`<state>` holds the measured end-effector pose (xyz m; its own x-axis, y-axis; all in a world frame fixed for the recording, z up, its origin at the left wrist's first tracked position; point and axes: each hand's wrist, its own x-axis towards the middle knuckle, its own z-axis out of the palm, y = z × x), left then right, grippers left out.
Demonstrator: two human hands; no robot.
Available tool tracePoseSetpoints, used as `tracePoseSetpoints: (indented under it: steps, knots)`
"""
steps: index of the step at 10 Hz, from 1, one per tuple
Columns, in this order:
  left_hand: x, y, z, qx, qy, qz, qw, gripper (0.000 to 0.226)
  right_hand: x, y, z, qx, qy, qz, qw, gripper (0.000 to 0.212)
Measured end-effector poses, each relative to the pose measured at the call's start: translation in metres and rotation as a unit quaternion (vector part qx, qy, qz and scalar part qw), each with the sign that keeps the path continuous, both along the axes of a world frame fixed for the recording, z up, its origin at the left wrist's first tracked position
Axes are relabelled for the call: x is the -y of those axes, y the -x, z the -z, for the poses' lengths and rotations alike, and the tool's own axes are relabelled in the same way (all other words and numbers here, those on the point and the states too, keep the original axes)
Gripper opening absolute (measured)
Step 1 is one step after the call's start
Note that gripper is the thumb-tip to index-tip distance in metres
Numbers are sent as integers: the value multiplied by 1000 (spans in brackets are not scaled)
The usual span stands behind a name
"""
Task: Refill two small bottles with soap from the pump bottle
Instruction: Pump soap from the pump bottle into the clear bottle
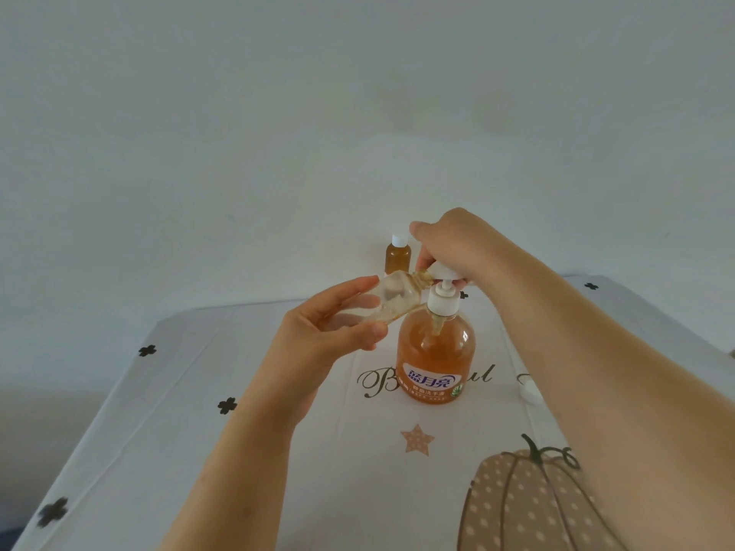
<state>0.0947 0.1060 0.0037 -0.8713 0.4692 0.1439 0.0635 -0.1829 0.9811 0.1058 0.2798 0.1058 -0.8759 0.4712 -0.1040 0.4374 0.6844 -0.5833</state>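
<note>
An orange pump bottle of soap stands upright on the table. My right hand rests on its white pump head, fingers curled over it. My left hand holds a small clear bottle tilted on its side, its open mouth against the pump spout, with a little amber soap streaked inside. A second small bottle, filled with amber soap and closed with a white cap, stands upright behind the pump bottle. A loose white cap lies on the cloth to the right, partly hidden by my right forearm.
The table wears a white cloth printed with black clovers, a star, script lettering and a pumpkin. A plain pale wall rises behind. The table's left edge runs diagonally toward the lower left.
</note>
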Motion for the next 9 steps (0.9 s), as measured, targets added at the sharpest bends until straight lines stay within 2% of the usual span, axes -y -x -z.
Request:
tracePoseSetpoints:
  steps: [2,3,4,5,7,8,9]
  knots:
    - [-1,-1,0,0,0,6,1000,52,-5,3,6,-65,26,-2,998,33]
    - [-1,-1,2,0,-3,3,1000,50,12,-6,1,24,-63,-19,998,33]
    - [-2,-1,3,1,-9,3,1000,52,6,-3,3,31,-77,-24,996,32]
    - [-3,1,5,3,-12,-3,1000,53,-2,1,16,-37,-30,-18,999,25]
    - [0,5,6,-1,10,-3,1000,52,-1,9,26,-21,-38,24,999,30]
    - [-1,7,7,0,12,-2,1000,51,1,4,27,-32,-49,5,998,36]
    - [-1,7,7,1,13,-2,1000,52,-1,7,26,-27,-40,26,998,30]
